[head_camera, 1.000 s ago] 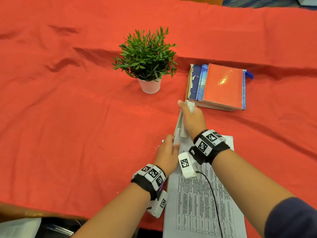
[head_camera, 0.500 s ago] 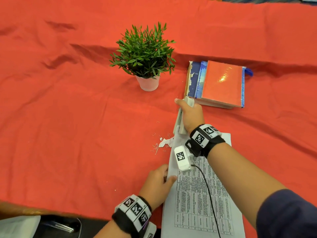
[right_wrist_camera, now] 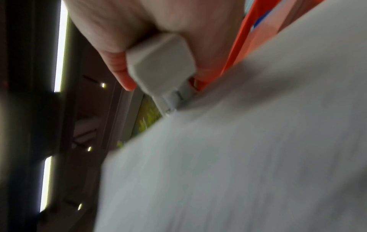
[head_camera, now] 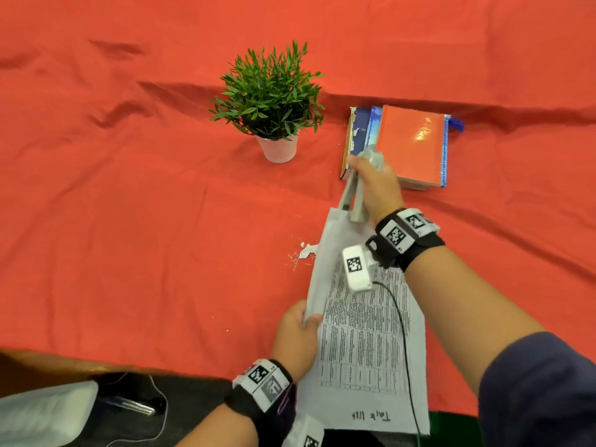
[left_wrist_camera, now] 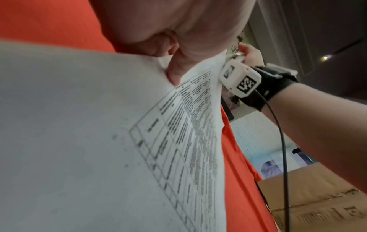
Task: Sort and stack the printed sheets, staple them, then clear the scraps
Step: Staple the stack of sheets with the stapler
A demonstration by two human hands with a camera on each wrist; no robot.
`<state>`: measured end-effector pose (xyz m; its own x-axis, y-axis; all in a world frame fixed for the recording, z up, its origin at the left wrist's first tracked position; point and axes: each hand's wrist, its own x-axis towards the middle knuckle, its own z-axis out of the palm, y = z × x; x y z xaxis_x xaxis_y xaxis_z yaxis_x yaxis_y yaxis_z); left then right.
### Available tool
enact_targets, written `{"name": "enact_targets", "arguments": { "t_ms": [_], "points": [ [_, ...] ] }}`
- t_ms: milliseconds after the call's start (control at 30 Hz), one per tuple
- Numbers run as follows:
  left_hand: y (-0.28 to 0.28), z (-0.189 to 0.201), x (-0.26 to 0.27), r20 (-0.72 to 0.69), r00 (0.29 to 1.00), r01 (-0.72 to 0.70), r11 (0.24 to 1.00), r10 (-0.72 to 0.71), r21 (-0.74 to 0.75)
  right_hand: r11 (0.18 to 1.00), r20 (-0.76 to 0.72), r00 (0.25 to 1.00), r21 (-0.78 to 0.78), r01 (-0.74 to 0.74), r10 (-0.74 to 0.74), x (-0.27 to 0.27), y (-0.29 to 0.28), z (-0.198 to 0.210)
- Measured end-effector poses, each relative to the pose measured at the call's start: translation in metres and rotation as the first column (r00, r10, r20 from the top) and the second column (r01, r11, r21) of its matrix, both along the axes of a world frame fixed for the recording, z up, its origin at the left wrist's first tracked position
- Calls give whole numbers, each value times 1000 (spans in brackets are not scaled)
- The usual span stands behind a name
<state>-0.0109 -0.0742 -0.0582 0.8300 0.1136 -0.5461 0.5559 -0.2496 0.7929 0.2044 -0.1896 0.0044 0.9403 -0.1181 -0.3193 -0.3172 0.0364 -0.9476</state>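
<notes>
Right hand (head_camera: 375,188) grips stapler (head_camera: 353,201) on top corner of printed sheets (head_camera: 364,333), left hand (head_camera: 298,337) pinching their edge; sheets may slip askew.

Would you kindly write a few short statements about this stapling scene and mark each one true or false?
1. The right hand grips the stapler. True.
2. The left hand lies flat on the red cloth. False: it pinches the left edge of the printed sheets.
3. The stapler sits at the far corner of the sheets. True.
4. The paper scraps lie on top of the books. False: they lie on the cloth, left of the sheets.
5. The potted plant stands right of the books. False: it stands to their left.
</notes>
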Motion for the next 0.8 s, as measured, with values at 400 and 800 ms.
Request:
{"name": "enact_targets", "arguments": {
  "t_ms": [400, 800],
  "points": [
    [199, 42, 45, -73, 964, -217, 912, 257, 350, 772, -156, 972, -635, 39, -177, -54, -190, -43],
    [242, 3, 89, -211, 963, -26, 833, 170, 552, 559, -234, 945, -826, -70, -228, -79, -212, -95]
  ]
}}
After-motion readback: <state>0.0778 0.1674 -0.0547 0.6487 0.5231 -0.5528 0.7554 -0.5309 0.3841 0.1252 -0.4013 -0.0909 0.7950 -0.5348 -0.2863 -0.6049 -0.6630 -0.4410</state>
